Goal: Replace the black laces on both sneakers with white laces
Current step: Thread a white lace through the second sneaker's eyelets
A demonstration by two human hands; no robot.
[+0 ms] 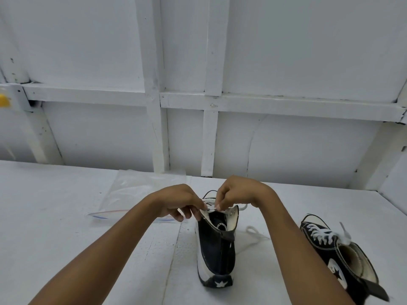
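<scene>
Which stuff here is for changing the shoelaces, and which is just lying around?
For the job: middle sneaker, white lace pinched by left hand and right hand, other sneaker already laced white.
Just lying about: clear plastic bag, yellow thing on the wall.

Centre black high-top canvas sneaker point(217, 249): matt woven cloth upper with white stitching and a pale cloth lining inside the collar. It has a small round metal eyelet point(231, 213) with a dull shine. Its white rubber sole band point(200, 263) is smooth and scuffed dark near the heel.

White flat cloth lace point(211, 209): soft, matt weave.

Second black high-top canvas sneaker point(326, 245): same matt cloth; lining looks worn and discoloured.

Clear plastic zip bag point(132, 192): thin, glossy, creased.

White table top point(66, 238): matt, grainy.

White painted wall battens point(286, 102): matt paint, chipped and marked in spots.
</scene>
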